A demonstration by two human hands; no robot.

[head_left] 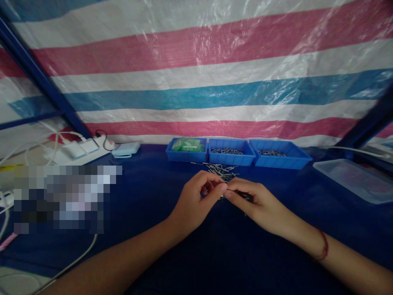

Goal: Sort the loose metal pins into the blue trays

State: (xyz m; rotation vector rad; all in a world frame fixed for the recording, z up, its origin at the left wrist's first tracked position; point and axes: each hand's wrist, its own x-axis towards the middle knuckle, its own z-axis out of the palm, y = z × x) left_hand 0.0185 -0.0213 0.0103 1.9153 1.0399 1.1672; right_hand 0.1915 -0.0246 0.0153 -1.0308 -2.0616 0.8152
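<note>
My left hand [198, 198] and my right hand [256, 200] meet fingertip to fingertip above the dark blue table [147, 184]. Each has its thumb and forefinger pinched together, and whatever lies between them is too small to make out. Just behind and under my fingers is a loose pile of thin metal pieces [222, 170]. Part of that pile is hidden by my hands. A blue bin [231, 159] with similar metal pieces stands behind the pile, and another blue bin [281, 162] to its right also holds some.
A third blue bin [186, 155] at the left of the row holds green packets [188, 144]. At the right lies a clear plastic lid or tray [356, 180]. Power strip [82, 151], cables and a light blue case [125, 149] are at the left; a striped sheet hangs behind.
</note>
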